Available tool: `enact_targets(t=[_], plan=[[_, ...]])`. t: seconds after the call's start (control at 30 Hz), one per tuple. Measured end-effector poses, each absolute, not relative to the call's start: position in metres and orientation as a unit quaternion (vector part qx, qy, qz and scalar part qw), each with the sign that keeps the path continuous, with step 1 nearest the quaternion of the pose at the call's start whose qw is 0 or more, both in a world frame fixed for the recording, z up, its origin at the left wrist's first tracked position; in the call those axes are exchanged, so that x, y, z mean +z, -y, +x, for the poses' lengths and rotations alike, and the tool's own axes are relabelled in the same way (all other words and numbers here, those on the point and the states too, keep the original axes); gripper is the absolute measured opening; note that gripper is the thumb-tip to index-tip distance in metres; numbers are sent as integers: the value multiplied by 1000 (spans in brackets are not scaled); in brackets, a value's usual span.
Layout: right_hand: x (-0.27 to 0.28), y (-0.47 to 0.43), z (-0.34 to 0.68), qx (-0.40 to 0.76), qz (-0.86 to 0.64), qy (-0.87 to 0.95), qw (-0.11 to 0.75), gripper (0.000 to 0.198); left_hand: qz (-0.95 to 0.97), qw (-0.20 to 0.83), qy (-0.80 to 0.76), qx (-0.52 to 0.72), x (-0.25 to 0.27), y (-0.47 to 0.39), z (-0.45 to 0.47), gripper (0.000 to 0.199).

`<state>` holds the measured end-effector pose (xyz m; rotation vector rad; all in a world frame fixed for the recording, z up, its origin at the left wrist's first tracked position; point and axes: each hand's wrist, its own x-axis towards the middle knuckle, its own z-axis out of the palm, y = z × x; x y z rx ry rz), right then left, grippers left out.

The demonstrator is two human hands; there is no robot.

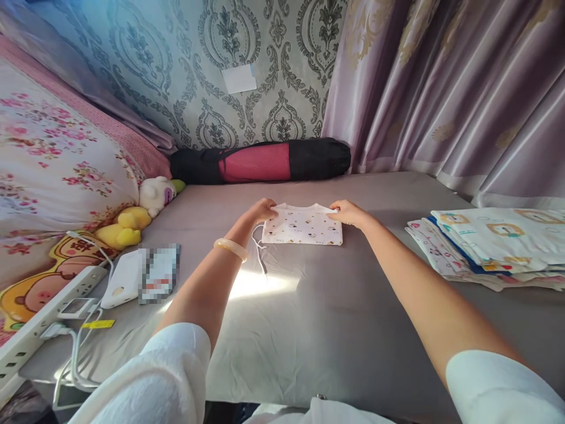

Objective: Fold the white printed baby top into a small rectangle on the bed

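Observation:
A small white baby garment (304, 227) with a tiny print lies folded into a rectangle on the grey sheet (344, 347). Its curved neckline faces away from me. My left hand (263, 211) pinches the far left corner, and my right hand (348, 212) pinches the far right corner. From the garment's left side, white tie strings (260, 250) trail onto the sheet. A pale bangle (230, 249) circles my left wrist.
A stack of folded printed cloths (489, 247) lies at the right. Along the wall rests a black and red rolled bag (260, 162). On the left are a power strip (48, 318) with cables, a white power bank (125, 278), a blurred packet (159, 273) and plush toys (126, 227).

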<state>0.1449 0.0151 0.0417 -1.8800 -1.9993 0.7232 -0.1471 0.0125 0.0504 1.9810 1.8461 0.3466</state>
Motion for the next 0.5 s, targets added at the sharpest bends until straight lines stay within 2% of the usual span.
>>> enact_targets(t=[0.1, 0.2, 0.3, 0.4, 0.5], plan=[[53, -11, 151, 269, -640, 702, 155, 21, 705, 272, -629, 180, 63, -8, -153, 20], [66, -6, 156, 251, -629, 709, 195, 21, 705, 284, -610, 222, 76, -4, -159, 20], [79, 0, 159, 217, -607, 725, 244, 22, 720, 235, -596, 267, 86, -3, -161, 25], [83, 6, 157, 144, -605, 731, 281, 23, 724, 139, -601, 308, 89, 0, -159, 31], [71, 13, 155, 62, -600, 741, 295, 27, 729, 69, -614, 296, 80, 10, -154, 32]])
